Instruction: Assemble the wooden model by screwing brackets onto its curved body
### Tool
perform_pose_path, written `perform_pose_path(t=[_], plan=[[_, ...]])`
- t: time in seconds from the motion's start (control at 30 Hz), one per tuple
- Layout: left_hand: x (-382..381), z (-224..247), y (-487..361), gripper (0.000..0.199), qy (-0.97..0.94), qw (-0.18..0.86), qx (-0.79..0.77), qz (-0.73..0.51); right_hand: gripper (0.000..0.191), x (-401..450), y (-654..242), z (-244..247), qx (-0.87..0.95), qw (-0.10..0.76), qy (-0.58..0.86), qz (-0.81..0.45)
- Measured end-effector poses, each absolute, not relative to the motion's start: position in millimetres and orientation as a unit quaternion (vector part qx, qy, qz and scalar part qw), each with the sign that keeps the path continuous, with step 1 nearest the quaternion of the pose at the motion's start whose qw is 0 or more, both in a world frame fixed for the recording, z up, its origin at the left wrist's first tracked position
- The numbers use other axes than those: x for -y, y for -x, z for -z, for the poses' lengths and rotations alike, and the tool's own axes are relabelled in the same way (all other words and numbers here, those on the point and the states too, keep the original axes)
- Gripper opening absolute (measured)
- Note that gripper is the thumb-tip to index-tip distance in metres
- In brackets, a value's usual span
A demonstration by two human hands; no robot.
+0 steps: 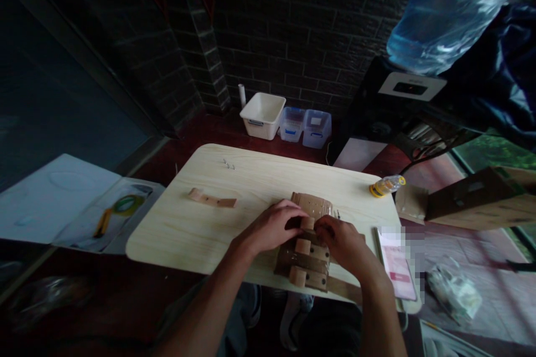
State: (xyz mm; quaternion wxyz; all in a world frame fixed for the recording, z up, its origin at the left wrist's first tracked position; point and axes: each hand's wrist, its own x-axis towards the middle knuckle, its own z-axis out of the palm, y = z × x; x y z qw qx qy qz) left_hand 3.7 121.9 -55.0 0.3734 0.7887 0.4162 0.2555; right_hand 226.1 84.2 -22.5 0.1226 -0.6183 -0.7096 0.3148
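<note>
A brown board wrapped in clear film (312, 204) lies at the table's front edge. Across it sit several curved wooden hooks, among them the nearest one (297, 276) and the middle one (303, 246), each with dark screw heads along its flat strip. My left hand (277, 225) pinches the curled end of the farthest wooden hook (307, 223). At that hook's right side, my right hand (342, 241) has its fingers curled together; whatever is between them is hidden. One more wooden hook (213, 199) lies loose at the table's left, with small screws (228, 164) beyond it.
The pale table (176, 234) bears a yellow-capped bottle (387, 185) at the far right corner and a phone (396, 268) at the right edge. Left stands an open white case (113, 217) with tape and a yellow cutter. Plastic bins (263, 117) are on the floor beyond.
</note>
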Motion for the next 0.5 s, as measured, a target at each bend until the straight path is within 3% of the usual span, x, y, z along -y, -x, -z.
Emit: perform_pose_path(t=[0.5], plan=[[-123.0,56.7,-3.0,0.036,-0.795,0.372,-0.415,-0.24,0.023,-85.7,-229.8,27.9,0.715,0.154,0.59,-0.342]])
